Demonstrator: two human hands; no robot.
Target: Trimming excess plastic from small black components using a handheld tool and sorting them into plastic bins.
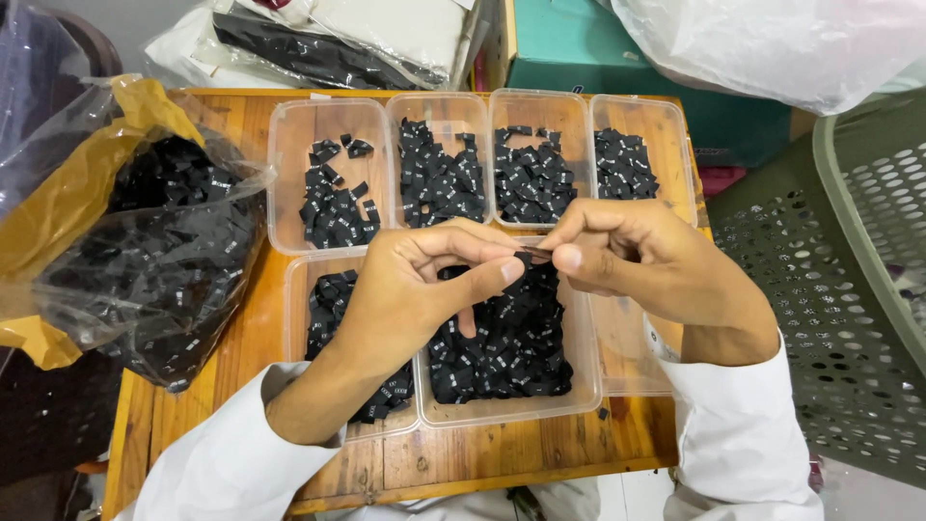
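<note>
A wooden surface [502, 453] is seen from above, carrying a large clear plastic bag [145, 260] of small black labels at the left and a set of clear plastic trays, four in a back row [482, 106] and larger ones in front [579, 386], each holding loose black labels. Above the front middle tray, the left hand [405, 289] and the right hand [637, 256] are brought together, fingers closed in a pinch from both sides on one small black label [533, 255]. The label is held between the two sets of fingertips, its long axis lying roughly left to right, about equally near both hands.
</note>
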